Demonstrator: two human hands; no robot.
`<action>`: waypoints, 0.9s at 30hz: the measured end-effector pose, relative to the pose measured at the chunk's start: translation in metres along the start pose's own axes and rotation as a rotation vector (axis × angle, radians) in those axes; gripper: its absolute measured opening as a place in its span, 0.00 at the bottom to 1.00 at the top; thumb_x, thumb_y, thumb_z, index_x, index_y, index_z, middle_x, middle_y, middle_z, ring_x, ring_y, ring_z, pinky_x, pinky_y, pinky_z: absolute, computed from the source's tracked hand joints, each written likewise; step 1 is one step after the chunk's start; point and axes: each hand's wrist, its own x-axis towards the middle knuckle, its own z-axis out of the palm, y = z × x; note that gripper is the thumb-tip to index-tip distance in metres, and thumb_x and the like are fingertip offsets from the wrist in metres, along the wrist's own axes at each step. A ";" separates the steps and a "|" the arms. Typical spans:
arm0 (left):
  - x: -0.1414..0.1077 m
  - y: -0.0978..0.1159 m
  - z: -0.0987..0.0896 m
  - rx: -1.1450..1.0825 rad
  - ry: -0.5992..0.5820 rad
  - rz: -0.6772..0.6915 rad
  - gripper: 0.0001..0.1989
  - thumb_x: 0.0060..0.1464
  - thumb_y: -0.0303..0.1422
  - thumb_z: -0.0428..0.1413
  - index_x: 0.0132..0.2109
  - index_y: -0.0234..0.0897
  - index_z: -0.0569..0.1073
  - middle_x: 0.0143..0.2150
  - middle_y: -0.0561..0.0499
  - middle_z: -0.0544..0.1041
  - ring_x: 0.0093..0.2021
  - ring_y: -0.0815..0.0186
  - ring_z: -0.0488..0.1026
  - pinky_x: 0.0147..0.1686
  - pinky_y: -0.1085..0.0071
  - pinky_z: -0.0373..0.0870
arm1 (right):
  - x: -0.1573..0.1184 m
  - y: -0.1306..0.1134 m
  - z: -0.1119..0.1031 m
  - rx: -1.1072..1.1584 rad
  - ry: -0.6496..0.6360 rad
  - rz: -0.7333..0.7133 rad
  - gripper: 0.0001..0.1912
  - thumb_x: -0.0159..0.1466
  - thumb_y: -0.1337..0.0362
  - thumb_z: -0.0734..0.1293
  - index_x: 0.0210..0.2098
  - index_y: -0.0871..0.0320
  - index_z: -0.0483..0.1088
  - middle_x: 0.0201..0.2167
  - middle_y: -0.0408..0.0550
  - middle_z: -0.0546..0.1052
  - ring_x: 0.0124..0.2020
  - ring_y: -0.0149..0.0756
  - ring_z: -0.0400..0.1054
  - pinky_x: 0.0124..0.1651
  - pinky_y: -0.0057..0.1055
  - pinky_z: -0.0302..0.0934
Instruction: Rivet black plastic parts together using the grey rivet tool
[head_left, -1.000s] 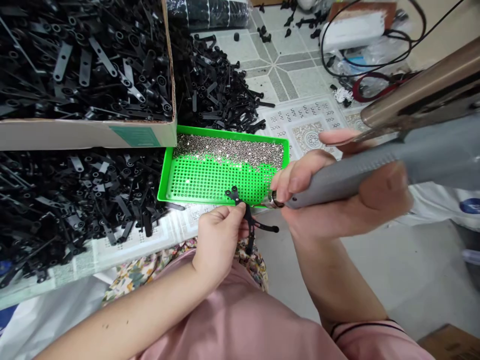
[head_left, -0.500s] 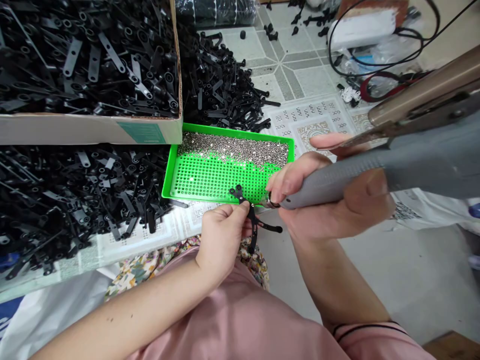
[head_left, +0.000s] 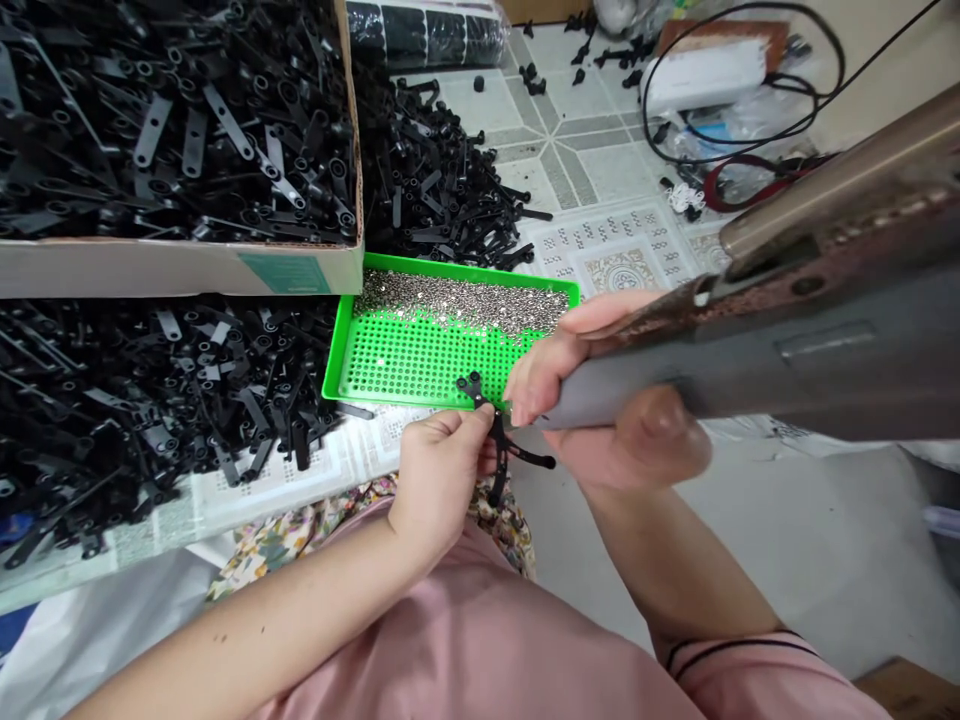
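Note:
My left hand (head_left: 442, 480) pinches a black jointed plastic part (head_left: 496, 430) between thumb and fingers, just past the near edge of the green tray (head_left: 330, 375). Two round ends of the part stick up over the tray rim, and two thin arms hang down and to the right. My right hand (head_left: 600, 400) is wrapped round a grey power screwdriver (head_left: 742, 370), which lies almost level and points left. Its front end meets the part near my left fingertips; the tip itself is hidden by my right fingers. Small shiny metal pieces (head_left: 465, 303), likely screws, fill the tray's far side.
A cardboard box (head_left: 187, 268) full of black plastic levers stands at the left. Loose levers (head_left: 442, 180) pile up behind the tray, and more (head_left: 187, 400) lie in front of the box. A black cable (head_left: 840, 60) loops at the back right beside a white block (head_left: 705, 75).
My right hand and the screwdriver have moved left, bringing the tool's front end up against the black part. The left hand keeps its hold; the whole view has shifted slightly.

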 end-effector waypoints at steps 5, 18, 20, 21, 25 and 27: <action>-0.001 0.001 -0.003 0.045 -0.020 -0.032 0.17 0.47 0.44 0.58 0.23 0.34 0.71 0.19 0.54 0.70 0.19 0.72 0.65 0.21 0.75 0.62 | 0.008 0.010 -0.019 0.118 0.336 -0.271 0.13 0.58 0.55 0.63 0.39 0.54 0.70 0.13 0.37 0.67 0.10 0.33 0.59 0.12 0.33 0.55; -0.002 0.003 -0.013 0.125 -0.156 -0.031 0.10 0.51 0.35 0.56 0.26 0.35 0.71 0.21 0.56 0.67 0.24 0.71 0.66 0.25 0.75 0.59 | 0.012 0.038 -0.035 0.006 0.462 -0.137 0.12 0.55 0.51 0.65 0.34 0.50 0.70 0.12 0.35 0.65 0.09 0.32 0.56 0.12 0.33 0.54; -0.002 0.004 -0.012 0.125 -0.155 -0.039 0.10 0.52 0.35 0.56 0.26 0.35 0.71 0.20 0.57 0.66 0.23 0.71 0.66 0.25 0.76 0.59 | 0.011 0.040 -0.034 0.011 0.453 -0.171 0.12 0.55 0.53 0.65 0.34 0.52 0.70 0.12 0.36 0.65 0.09 0.31 0.56 0.12 0.32 0.53; -0.002 0.004 -0.012 0.124 -0.152 -0.042 0.10 0.52 0.35 0.56 0.26 0.35 0.71 0.19 0.57 0.66 0.23 0.71 0.66 0.25 0.76 0.58 | 0.010 0.041 -0.033 0.001 0.451 -0.191 0.12 0.56 0.54 0.65 0.35 0.54 0.70 0.12 0.36 0.65 0.09 0.31 0.57 0.12 0.32 0.54; -0.001 0.005 -0.012 0.175 -0.125 -0.034 0.12 0.51 0.37 0.56 0.25 0.34 0.71 0.19 0.56 0.69 0.21 0.72 0.64 0.23 0.76 0.56 | 0.007 0.042 -0.032 -0.061 0.472 -0.272 0.11 0.59 0.56 0.63 0.37 0.56 0.70 0.14 0.37 0.67 0.10 0.31 0.59 0.14 0.32 0.56; 0.001 0.005 -0.013 0.189 -0.118 -0.026 0.13 0.50 0.38 0.56 0.24 0.34 0.71 0.19 0.55 0.70 0.21 0.72 0.63 0.23 0.76 0.56 | 0.008 0.035 -0.032 -0.045 0.476 -0.288 0.12 0.58 0.56 0.63 0.37 0.56 0.70 0.13 0.37 0.66 0.10 0.32 0.58 0.13 0.31 0.55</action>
